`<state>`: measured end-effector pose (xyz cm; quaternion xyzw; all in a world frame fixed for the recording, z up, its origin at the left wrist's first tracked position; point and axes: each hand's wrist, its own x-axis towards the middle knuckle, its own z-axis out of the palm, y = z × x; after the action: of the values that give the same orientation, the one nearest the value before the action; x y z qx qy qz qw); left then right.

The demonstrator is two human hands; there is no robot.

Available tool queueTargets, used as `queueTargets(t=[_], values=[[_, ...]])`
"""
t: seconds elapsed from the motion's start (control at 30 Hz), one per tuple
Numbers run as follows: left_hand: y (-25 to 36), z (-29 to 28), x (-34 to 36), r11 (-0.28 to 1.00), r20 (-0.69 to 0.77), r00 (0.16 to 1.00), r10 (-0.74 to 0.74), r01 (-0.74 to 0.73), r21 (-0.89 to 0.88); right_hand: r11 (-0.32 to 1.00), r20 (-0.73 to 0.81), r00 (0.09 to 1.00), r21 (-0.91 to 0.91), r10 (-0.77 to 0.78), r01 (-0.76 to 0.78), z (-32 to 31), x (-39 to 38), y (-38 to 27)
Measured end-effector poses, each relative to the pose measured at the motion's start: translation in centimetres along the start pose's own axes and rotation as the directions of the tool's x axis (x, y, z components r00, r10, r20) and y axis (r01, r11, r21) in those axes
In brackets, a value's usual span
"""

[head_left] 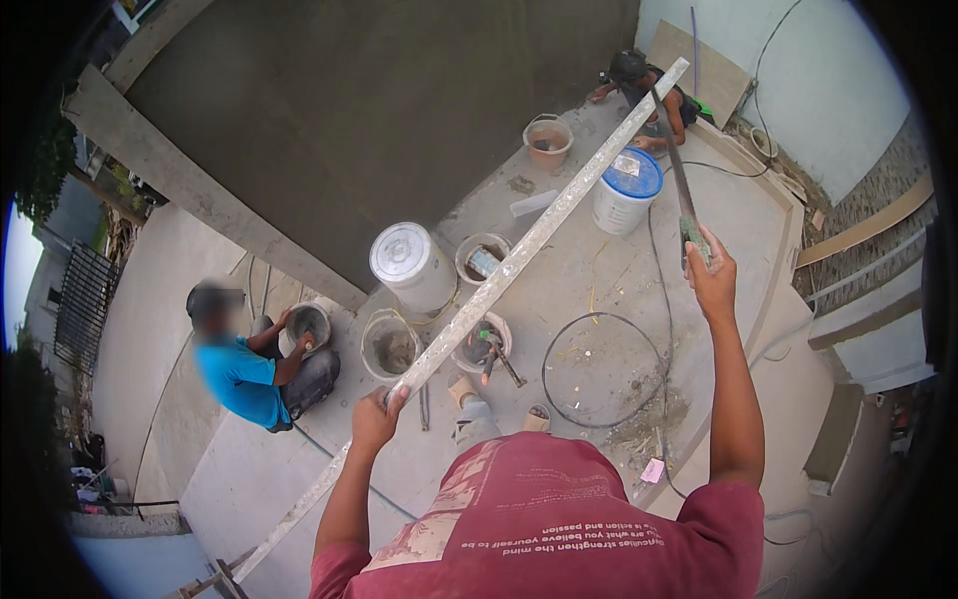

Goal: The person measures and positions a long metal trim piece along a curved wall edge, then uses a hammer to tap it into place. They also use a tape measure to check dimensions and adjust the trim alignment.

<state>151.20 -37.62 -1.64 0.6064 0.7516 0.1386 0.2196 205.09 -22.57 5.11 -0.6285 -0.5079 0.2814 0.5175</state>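
Observation:
A long, pale, paint-spattered plank slants from the lower left up to the far right, and my left hand is closed around it near its lower part. My right hand grips the greenish handle of a handsaw. The saw's dark blade points up and away, its far tip by the plank's upper end; whether they touch I cannot tell. Below the plank, beyond my feet, a bucket of tools holds a hammer-like tool. Beside it sits a bucket of grey mix.
A blue-lidded bucket, a lidded white bucket and an orange-brown bucket stand near the grey wall. A co-worker in blue crouches left with a bucket; another person is low at the far corner. A black hose loops on the floor.

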Motion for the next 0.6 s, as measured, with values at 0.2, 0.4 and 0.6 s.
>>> queueTargets(t=[0.2, 0.4, 0.6], values=[[-3.4, 1.2, -1.7, 0.995, -0.001, 0.995, -0.097, 0.097, -0.031, 0.887, -0.1, 0.9, 0.247, 0.425, -0.391, 2.2, -6.5, 11.8], [-2.9, -0.7, -1.9, 0.922, 0.146, 0.95, -0.275, 0.304, -0.24, 0.524, 0.105, 0.543, -0.461, 0.833, -0.716, 4.8, -24.2, 25.7], [-4.2, 1.8, 0.7, 0.875, 0.288, 0.94, -0.182, 0.289, -0.39, 0.176, -0.122, 0.378, -0.728, 0.918, -0.662, 5.3, -39.8, 27.6]])
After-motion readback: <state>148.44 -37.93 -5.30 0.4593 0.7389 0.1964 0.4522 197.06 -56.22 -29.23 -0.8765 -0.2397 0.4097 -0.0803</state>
